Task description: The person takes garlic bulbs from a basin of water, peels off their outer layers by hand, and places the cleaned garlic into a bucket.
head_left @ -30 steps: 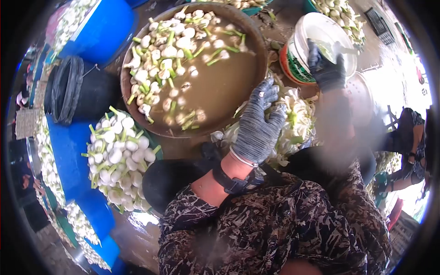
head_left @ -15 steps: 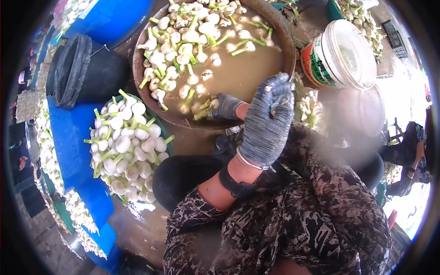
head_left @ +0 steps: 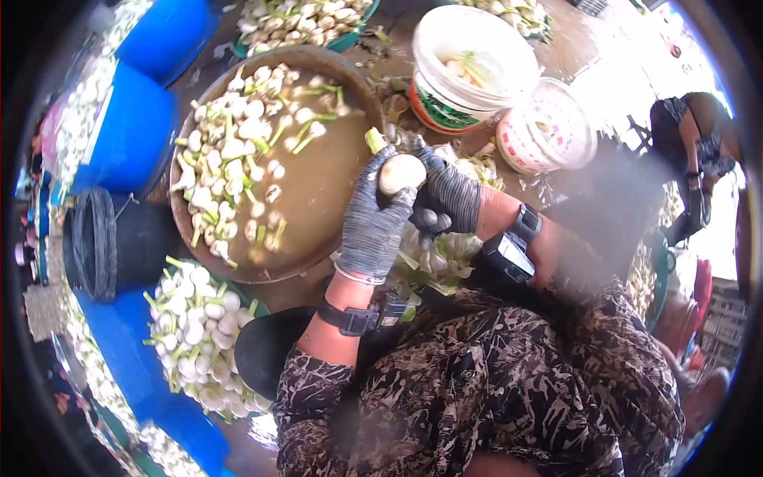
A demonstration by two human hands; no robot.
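Note:
My left hand [head_left: 375, 213], in a grey knit glove, grips a pale garlic bulb [head_left: 402, 174] with a short green stem stub pointing up and away. My right hand [head_left: 451, 189], gloved the same way, is closed against the bulb's right side, its fingers curled; whether it also holds something small is hidden. Both hands are just right of a wide brown basin [head_left: 274, 280] of muddy water. Garlic bulbs with stems [head_left: 238, 151] crowd the basin's left side. Below the hands lie peeled-off garlic skins and leaves [head_left: 433, 262].
Cleaned white garlic [head_left: 199, 326] is heaped in a tub at left, near a black bucket [head_left: 119, 242] and blue bins [head_left: 127, 131]. Two white buckets, one large [head_left: 449, 107] and one smaller [head_left: 548, 127], stand at right. More garlic [head_left: 306, 24] lies beyond. Another person [head_left: 687, 143] is at far right.
My right hand has come out of the basin water and met my left hand at a garlic bulb. The view has shifted, so the basin appears lower and further left.

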